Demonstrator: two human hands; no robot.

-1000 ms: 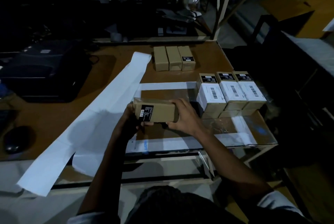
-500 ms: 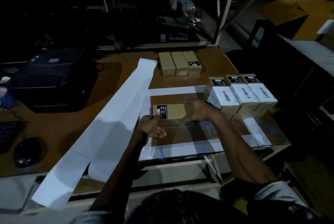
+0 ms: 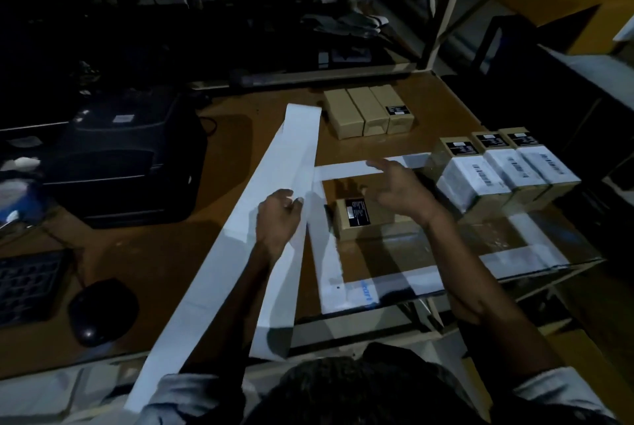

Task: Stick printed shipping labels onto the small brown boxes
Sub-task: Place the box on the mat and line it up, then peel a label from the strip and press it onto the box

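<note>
My left hand (image 3: pixel 279 219) lay on the long white label strip (image 3: pixel 240 246), its grip loose — fingertips at the strip's edge, nothing clenched. My right hand (image 3: pixel 399 189) hovered spread and released above the small brown box (image 3: pixel 363 220) on the tabletop (image 3: pixel 137 253). Three labelled boxes (image 3: pixel 497 174) stood just right of it.

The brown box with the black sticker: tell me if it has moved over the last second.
Yes. The brown box has gone from being held up in both hands to lying on the white-taped rectangle, left of the labelled boxes.
</note>
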